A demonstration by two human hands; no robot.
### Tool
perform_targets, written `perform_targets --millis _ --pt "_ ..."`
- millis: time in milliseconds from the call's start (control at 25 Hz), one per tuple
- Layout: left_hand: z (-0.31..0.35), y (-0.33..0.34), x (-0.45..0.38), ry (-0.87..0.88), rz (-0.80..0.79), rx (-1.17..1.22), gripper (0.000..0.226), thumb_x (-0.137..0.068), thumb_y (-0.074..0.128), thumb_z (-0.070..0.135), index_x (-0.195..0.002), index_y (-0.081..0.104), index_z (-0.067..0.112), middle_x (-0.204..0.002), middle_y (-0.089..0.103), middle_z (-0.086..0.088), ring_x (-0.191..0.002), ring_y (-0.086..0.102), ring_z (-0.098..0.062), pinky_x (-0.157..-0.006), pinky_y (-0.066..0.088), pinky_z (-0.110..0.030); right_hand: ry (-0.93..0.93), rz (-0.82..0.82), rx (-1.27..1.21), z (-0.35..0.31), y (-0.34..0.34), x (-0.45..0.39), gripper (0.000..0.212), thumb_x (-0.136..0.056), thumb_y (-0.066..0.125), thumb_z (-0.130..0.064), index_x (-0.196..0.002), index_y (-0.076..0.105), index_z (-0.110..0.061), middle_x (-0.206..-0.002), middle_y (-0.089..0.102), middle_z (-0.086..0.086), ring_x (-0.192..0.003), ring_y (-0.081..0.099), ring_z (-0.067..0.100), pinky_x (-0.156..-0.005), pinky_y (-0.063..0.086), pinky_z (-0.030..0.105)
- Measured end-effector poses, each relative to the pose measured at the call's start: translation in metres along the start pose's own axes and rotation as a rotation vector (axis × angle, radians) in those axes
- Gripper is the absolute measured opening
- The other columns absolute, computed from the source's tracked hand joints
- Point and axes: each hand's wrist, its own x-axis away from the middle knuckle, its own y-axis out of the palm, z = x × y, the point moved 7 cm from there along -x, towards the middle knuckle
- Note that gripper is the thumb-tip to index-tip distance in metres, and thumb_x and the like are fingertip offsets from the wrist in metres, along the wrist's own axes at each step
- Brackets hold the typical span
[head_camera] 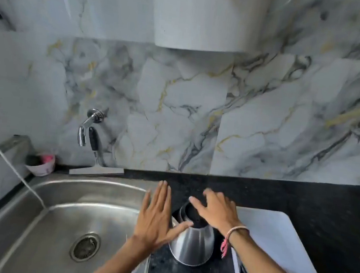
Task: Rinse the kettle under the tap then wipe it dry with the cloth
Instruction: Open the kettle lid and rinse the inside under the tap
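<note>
Item: steel kettle (pixel 192 242), brushed metal, conical body widening to a rounded base, dark open mouth at the top; it stood upright on the desk (pixel 301 200), a black speckled stone surface, just right of the sink (pixel 55 212). No brand or legible writing was visible on it. Left hand (pixel 155 216): open and flat, fingers together and extended, thumb splayed and touching the kettle's upper left shoulder, grip not closed on anything. Right hand (pixel 216 209): open, fingers spread and slightly curled, hovering over the kettle's mouth, grip empty; a pale band with a pink tassel (pixel 230 237) circled the wrist. Sink: stainless steel, rounded rectangular basin, dull sheen, round perforated drain (pixel 85 246) near the bottom. Tap (pixel 88 126): chromed, wall-mounted, short downturned spout, above the sink's far side and well apart from the kettle. Squeegee (pixel 96 161): black handle, grey blade, leaning on the wall under the tap. Small pale cup (pixel 41 166) holding something pink, in the sink's far left corner. White board (pixel 274 246): smooth, rounded corners, lying on the desk just right of the kettle, partly beneath the right forearm. Wall (pixel 178 102): glossy marble-pattern tiles, grey and gold veining. White appliance (pixel 205 16) mounted on it at top, dark blue marking cut off and unreadable.
</note>
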Motion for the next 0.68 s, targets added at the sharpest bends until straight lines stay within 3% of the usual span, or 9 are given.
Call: perform_targets --millis 80,160,280,400,480,560,600,680 --pt "0.011 0.039 0.011 0.033 -0.183 0.009 0.125 -0.079 0.015 0.093 -0.162 0.008 0.001 -0.171 -0.004 -0.016 -0.161 0.001 -0.03 -0.131 0.004 -0.048 -0.002 -0.082 0.071 -0.005 0.021 0.003 0.06 -0.094 0.051 -0.07 -0.121 0.062 -0.018 -0.13 0.069 0.015 -0.125 0.064 0.038 -0.098 0.048 0.045" --pt "0.019 0.063 0.018 0.03 -0.213 0.019 0.124 -0.078 0.011 0.093 -0.162 -0.001 0.002 -0.172 -0.007 -0.017 -0.161 -0.008 -0.028 -0.132 -0.001 -0.043 -0.003 -0.104 0.072 -0.007 0.03 0.005 0.049 -0.095 0.054 -0.059 -0.118 0.063 -0.016 -0.13 0.067 0.015 -0.126 0.061 0.039 -0.1 0.045 0.046" --pt "0.024 0.067 0.016 0.02 -0.176 0.007 0.115 -0.084 0.015 0.086 -0.162 0.007 0.001 -0.172 0.004 -0.019 -0.161 0.001 -0.032 -0.132 0.006 -0.046 -0.054 -0.153 0.05 -0.004 0.022 -0.008 0.04 -0.095 0.052 -0.051 -0.112 0.065 -0.018 -0.126 0.068 0.015 -0.123 0.061 0.039 -0.098 0.043 0.047" --pt "0.022 0.066 0.018 0.033 -0.128 -0.025 0.108 -0.089 0.024 0.081 -0.159 0.025 -0.002 -0.167 0.024 -0.022 -0.158 0.02 -0.034 -0.127 0.024 -0.053 -0.048 -0.304 -0.249 0.021 0.011 -0.017 0.028 -0.101 0.048 -0.043 -0.093 0.065 -0.023 -0.097 0.07 0.0 -0.108 0.067 0.032 -0.084 0.043 0.039" --pt "0.023 0.068 0.018 0.03 -0.146 -0.04 0.109 -0.089 0.018 0.083 -0.161 0.018 0.0 -0.17 0.018 -0.019 -0.16 0.011 -0.032 -0.128 0.018 -0.052 -0.042 -0.525 -0.596 0.044 0.014 -0.016 0.012 -0.101 0.055 -0.036 -0.106 0.065 -0.03 -0.109 0.07 -0.009 -0.114 0.064 0.018 -0.099 0.041 0.036" --pt "0.023 0.07 0.017 0.037 -0.15 -0.053 0.11 -0.089 0.012 0.084 -0.162 0.013 0.002 -0.171 0.012 -0.018 -0.161 0.004 -0.03 -0.13 0.011 -0.05 -0.16 -0.728 -0.846 0.056 0.018 -0.01 0.045 -0.08 0.073 -0.026 -0.123 0.063 -0.027 -0.128 0.071 -0.005 -0.122 0.064 0.007 -0.113 0.04 0.035" --pt "0.023 0.07 0.016 0.044 -0.145 -0.06 0.11 -0.089 0.013 0.083 -0.162 0.014 0.001 -0.171 0.012 -0.018 -0.161 0.005 -0.03 -0.13 0.01 -0.05 -0.222 -0.788 -0.846 0.059 0.023 -0.006 0.064 -0.071 0.08 -0.024 -0.132 0.059 -0.031 -0.135 0.069 -0.007 -0.126 0.063 0.002 -0.115 0.04 0.032" --pt "0.024 0.07 0.017 0.045 -0.148 -0.077 0.109 -0.09 0.016 0.082 -0.161 0.015 0.0 -0.171 0.013 -0.018 -0.16 0.006 -0.03 -0.131 0.009 -0.049 -0.255 -0.699 -0.75 0.062 0.036 -0.003 0.086 -0.063 0.094 -0.04 -0.136 0.048 -0.05 -0.138 0.062 -0.022 -0.127 0.057 -0.011 -0.118 0.039 0.03"
